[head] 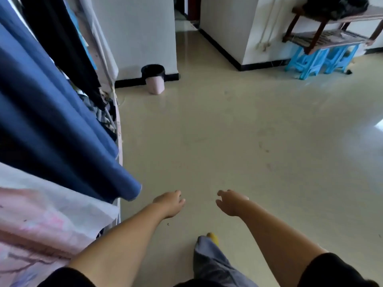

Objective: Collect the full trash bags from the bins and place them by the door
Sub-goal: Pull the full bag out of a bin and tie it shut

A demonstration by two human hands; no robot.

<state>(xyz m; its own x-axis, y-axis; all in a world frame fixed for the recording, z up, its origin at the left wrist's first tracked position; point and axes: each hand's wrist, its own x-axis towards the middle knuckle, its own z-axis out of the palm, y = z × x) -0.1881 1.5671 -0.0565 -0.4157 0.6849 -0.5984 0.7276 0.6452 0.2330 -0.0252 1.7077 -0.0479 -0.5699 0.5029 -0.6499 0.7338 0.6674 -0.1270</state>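
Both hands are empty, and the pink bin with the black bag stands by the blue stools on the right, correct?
Not quite. The head view shows the pink bin with the black bag against the white wall on the left, far from the blue stools. Left hand and right hand are empty.

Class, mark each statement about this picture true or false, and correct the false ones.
1. Both hands are empty. True: the left hand and right hand hold nothing, fingers relaxed.
2. The pink bin lies tipped over. False: it stands upright by the white wall.
3. The bin has a black bag in it. True.
4. The blue stools are stacked on top of the wooden rack. False: they stand on the floor under it.
5. Blue cloth hangs on the person's left. True.
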